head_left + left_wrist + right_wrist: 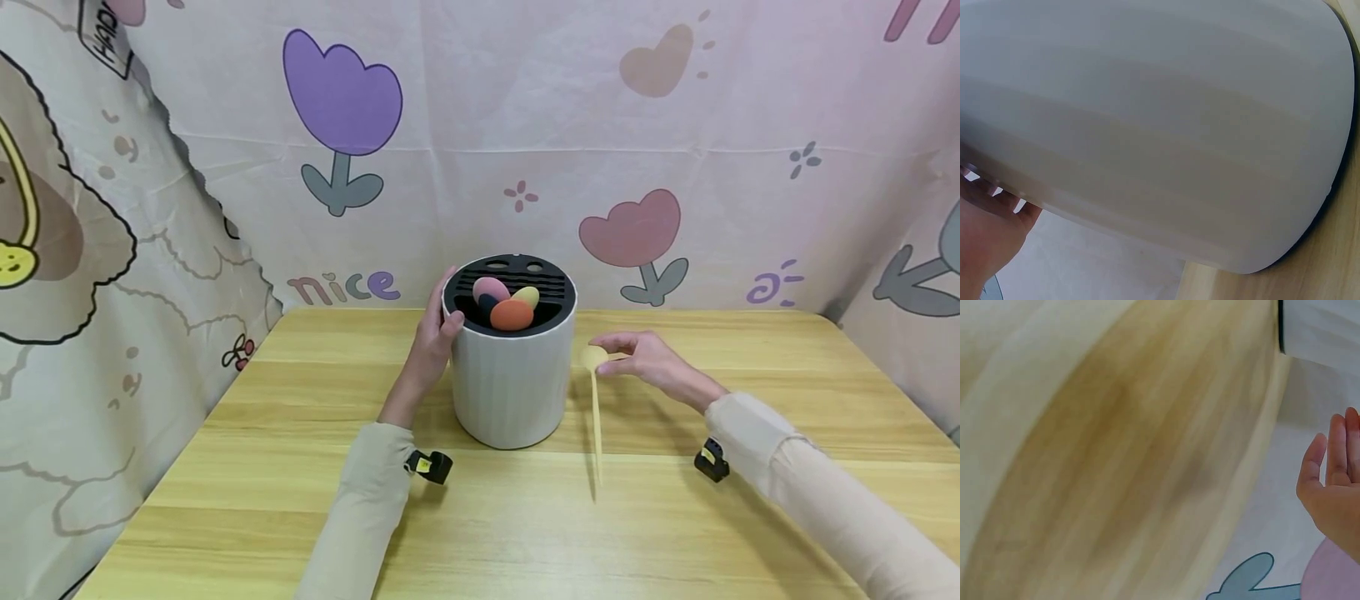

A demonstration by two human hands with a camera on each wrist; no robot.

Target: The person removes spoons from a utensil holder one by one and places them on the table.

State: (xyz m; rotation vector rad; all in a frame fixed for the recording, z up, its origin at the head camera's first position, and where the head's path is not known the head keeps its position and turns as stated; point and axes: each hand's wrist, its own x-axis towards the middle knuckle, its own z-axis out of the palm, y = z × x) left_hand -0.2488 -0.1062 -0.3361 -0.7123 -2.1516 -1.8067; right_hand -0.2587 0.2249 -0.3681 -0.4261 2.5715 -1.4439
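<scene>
Left hand [432, 343] curls round the white ribbed cylinder [510, 392], probably steadying it; right hand [651, 359] pinches a pale-yellow round-headed stick [596, 402].

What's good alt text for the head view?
A person's left hand grips the upper side of a white container with four egg-shaped pieces at its black top. The right hand pinches the round end of a pale stick at a wooden table.

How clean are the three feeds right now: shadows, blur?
Head: sharpest, soft shadows on the pale striped wooden table; left wrist: dim, the white ribbed cylindrical container filling most of the frame; right wrist: table grain smeared, the bare right hand clearer near the right edge.
</scene>
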